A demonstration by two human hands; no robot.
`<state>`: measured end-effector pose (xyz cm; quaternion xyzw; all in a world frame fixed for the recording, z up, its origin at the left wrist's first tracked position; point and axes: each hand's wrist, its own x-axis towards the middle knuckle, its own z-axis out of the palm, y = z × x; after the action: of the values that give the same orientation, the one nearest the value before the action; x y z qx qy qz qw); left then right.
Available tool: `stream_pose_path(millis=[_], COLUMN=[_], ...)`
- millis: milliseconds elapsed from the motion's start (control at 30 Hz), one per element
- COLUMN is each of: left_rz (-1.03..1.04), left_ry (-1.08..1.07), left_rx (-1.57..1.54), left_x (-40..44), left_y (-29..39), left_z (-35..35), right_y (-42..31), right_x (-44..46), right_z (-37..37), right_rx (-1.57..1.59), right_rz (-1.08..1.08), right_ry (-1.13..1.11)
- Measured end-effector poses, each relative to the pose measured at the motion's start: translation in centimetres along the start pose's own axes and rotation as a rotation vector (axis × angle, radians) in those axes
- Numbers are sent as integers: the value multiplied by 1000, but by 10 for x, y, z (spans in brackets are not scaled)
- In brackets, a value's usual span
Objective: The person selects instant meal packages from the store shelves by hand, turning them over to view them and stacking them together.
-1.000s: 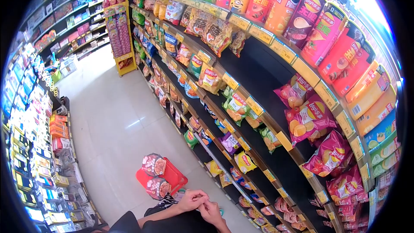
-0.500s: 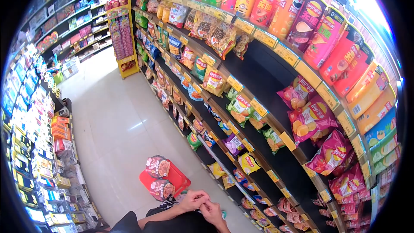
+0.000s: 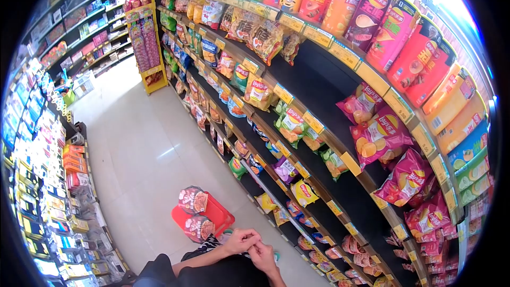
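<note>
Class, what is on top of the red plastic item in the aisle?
Two round food tubs with printed lids rest on the red item. What lies beneath them is hidden.

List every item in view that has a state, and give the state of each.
Left hand: curled against the right, no item seen in it.
Right hand: touching the left, fingers bent.
Red stool or tray: on the floor, bearing two packs.
Two round packs: printed tops up.
Tall chip canisters: upright, in a row.
Magenta chip bags: puffed, some leaning.
Yellow display rack: standing, stocked.
</note>
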<state>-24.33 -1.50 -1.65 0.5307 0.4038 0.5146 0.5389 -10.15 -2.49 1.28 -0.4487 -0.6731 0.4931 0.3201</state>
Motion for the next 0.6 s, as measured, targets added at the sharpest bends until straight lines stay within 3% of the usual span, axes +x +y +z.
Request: stream_pose_path(millis=[600], left_rz=[-62], left_ry=[214], left_rx=[114], left_x=[-1], left_y=[-4], left_z=[44], right_y=[28], right_x=[1], right_z=[-45], right_rx=[15], right_rz=[-81], right_ry=[-184])
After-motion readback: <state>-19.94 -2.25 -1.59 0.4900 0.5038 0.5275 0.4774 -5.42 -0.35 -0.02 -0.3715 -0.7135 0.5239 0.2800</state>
